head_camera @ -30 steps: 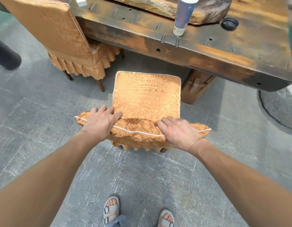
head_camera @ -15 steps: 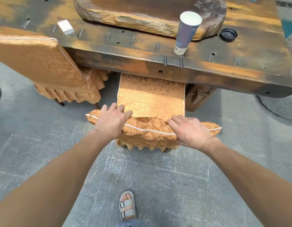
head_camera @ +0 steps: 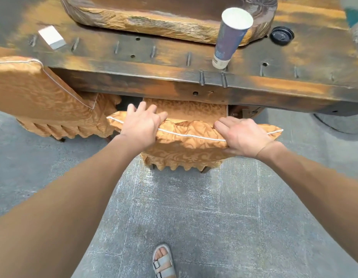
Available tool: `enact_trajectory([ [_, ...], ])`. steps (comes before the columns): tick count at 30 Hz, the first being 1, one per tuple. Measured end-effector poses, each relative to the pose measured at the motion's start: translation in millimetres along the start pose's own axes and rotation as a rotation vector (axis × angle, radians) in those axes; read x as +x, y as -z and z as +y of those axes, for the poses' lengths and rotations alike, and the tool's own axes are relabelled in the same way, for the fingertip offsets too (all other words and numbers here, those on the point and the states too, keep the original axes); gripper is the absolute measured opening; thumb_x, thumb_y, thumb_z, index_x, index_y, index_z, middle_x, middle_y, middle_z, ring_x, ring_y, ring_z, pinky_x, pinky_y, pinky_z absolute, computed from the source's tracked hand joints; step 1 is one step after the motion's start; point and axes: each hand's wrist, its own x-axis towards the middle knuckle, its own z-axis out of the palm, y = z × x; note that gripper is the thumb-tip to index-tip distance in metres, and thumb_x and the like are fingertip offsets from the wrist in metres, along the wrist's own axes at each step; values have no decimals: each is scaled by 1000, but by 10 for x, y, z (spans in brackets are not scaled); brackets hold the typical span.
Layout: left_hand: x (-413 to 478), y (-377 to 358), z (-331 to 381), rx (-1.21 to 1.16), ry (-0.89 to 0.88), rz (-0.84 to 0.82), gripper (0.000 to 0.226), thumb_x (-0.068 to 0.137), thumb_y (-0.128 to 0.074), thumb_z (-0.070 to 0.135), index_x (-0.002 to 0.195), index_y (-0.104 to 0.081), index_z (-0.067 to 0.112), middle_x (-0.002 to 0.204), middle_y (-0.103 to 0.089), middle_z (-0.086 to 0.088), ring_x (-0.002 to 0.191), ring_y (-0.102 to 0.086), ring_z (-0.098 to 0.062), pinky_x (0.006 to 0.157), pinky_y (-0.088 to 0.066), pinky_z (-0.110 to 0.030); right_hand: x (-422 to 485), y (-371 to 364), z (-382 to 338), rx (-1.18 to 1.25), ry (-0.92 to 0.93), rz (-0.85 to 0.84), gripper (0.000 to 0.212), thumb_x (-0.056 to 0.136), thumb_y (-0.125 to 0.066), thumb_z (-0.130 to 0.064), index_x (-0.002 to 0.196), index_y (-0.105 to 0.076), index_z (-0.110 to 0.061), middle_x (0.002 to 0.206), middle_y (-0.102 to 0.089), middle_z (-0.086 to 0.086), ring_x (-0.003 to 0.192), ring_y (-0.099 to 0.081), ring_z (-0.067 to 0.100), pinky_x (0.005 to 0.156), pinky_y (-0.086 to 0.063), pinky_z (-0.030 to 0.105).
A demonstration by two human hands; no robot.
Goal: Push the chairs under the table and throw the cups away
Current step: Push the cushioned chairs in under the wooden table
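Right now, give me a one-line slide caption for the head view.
Both hands, left and right, grip the orange fabric-covered chair's backrest, its seat mostly under the dark wooden table.

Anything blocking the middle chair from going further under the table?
Nothing visible. Both hands, left hand and right hand, grip the chair back; its seat is mostly under the table edge.

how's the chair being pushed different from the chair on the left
The middle chair faces the table squarely with most of its seat already under the edge; the left chair sits at an angle with its backrest outside the table.
The left hand and right hand grip the top of the middle chair's backrest; nothing touches the left chair.
Both wear the same patterned gold covers with white piping and frilled skirts.
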Motion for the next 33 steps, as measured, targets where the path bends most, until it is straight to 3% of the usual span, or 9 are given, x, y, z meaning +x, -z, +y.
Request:
enact_trajectory([
  [17,1303,265,-299,-44,-31,53,46,74,-65,11,116,-54,27,98,-48,-1,103,-47,-32,83,-30,-46,835,43,1059,-5,-17,-3,69,71,-79,-56,110,-34,-21,102,-55,5,98,-61,30,60,-50,41],
  [22,1296,288,-304,-16,-28,51,52,72,-66,11,120,-54,27,106,-54,-3,104,-46,-31,78,-25,-44,822,55,1074,-7,-11,7,68,72,-77,-57,111,-35,-20,103,-55,5,98,-61,30,62,-52,41],
  [33,1302,246,-301,-29,-16,50,49,73,-67,12,118,-55,28,106,-54,-4,104,-45,-31,82,-30,-47,831,45,1041,16,-38,14,69,72,-78,-55,111,-33,-21,104,-56,5,99,-62,31,63,-55,44],
])
